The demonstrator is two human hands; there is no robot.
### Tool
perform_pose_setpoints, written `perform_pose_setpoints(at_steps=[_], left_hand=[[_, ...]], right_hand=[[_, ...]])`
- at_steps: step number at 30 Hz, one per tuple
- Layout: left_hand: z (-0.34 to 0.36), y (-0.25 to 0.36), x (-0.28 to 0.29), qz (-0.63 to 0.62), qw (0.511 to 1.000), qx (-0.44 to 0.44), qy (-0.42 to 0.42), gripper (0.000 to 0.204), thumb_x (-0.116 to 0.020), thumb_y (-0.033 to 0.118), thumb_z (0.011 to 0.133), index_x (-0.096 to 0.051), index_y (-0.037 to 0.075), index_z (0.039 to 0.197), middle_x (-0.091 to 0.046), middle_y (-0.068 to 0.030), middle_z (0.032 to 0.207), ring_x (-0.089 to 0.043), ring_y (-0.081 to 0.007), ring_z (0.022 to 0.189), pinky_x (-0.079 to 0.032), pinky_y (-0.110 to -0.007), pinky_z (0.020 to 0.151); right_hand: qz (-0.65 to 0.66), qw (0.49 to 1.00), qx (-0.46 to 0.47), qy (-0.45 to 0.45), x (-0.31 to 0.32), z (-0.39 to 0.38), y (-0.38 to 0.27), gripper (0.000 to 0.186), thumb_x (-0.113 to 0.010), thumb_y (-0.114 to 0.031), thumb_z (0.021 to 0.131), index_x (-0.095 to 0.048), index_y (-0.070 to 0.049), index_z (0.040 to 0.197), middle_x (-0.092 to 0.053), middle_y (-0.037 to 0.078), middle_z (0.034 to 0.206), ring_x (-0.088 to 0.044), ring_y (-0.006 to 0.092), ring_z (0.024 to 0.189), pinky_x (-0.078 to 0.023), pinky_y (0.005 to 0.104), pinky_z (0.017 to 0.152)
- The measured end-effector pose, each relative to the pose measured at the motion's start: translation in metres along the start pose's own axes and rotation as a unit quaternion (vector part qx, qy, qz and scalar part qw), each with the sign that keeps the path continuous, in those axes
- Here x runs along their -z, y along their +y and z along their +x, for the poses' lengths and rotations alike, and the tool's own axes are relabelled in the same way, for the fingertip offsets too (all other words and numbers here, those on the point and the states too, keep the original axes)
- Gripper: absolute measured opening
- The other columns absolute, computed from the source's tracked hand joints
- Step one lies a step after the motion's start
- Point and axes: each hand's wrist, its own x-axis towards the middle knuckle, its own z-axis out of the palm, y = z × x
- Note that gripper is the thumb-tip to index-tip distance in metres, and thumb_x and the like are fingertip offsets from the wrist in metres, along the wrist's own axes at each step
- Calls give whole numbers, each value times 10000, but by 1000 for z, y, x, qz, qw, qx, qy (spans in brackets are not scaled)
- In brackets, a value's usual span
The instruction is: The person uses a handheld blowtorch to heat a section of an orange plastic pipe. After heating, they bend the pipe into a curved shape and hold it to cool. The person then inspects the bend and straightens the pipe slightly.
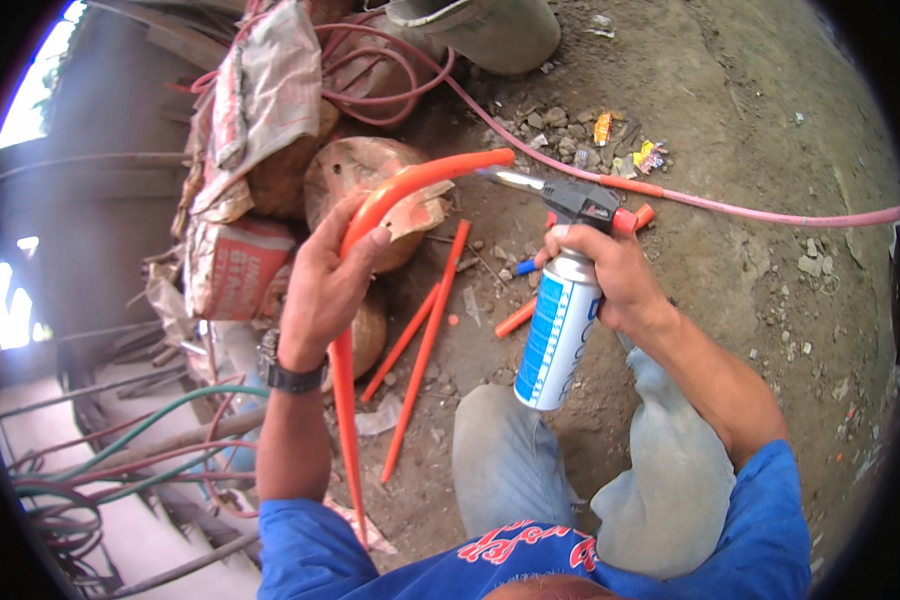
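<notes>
My left hand (325, 280) grips a long orange plastic tube (429, 170), curved over at the top, its straighter lower length hanging down past my wrist. My right hand (610, 275) holds a white-and-blue gas canister (555, 350) with a black torch head (580, 200) on top. The torch's metal nozzle points left, just below the tube's upper end, with a faint bluish haze at its tip that may be flame. Loose straight orange tubes (427, 350) lie on the ground between my hands, and shorter orange pieces (515, 318) lie behind the canister.
Paper sacks (235, 265) are piled at the left, near coiled hoses (375, 98) and a grey bucket (495, 30). A pink hose (770, 212) crosses the dirt ground (790, 130), which has rubble and wrappers. Rods and cables (120, 460) fill the lower left.
</notes>
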Motion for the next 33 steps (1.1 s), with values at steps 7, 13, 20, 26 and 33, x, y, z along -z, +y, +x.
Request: perform_pose_setpoints(at_steps=[7, 13, 20, 26, 33], left_hand=[[4, -12, -2, 52, 996, -68, 11, 442, -662, 233, 1010, -558, 9, 1377, -555, 56, 785, -452, -5, 588, -357, -180, 504], [7, -18, -4, 48, 997, -57, 19, 443, -665, 246, 1009, -564, 10, 1370, -560, 51, 792, -459, -8, 599, -364, -181, 514], [5, -15, -3, 69, 995, -65, 17, 437, -660, 234, 1012, -562, 7, 1372, -554, 52, 793, -453, -7, 605, -359, -179, 519], [6, -16, -4, 77, 995, -71, 7, 440, -658, 226, 1011, -560, 9, 1381, -557, 52, 806, -446, -5, 608, -353, -181, 517], [3, -11, -18, 70, 995, -75, -15, 453, -652, 204, 1012, -546, 11, 1408, -566, 54, 852, -453, -8, 636, -356, -178, 539]], right_hand=[[-55, 998, 19, -32, -7, -5, 6, 239, -680, -168, 881, -633, 5, 1040, -700, 109, 870, -703, 185, 846, -583, 334, 763], [-86, 986, 116, -78, -19, -12, 13, 267, -676, -168, 881, -619, -6, 1085, -696, 109, 884, -692, 182, 760, -603, 358, 664], [-79, 993, 58, -70, -13, -14, 4, 259, -672, -156, 875, -616, -8, 1081, -678, 103, 897, -696, 192, 822, -571, 351, 741], [-19, 999, 33, 17, 25, 19, -21, 205, -655, -176, 895, -633, -24, 1030, -681, 74, 832, -705, 199, 818, -569, 350, 749], [50, 994, -7, -97, 10, -1, -39, 160, -665, -135, 908, -626, -15, 1006, -682, 77, 817, -730, 214, 771, -610, 364, 706]])
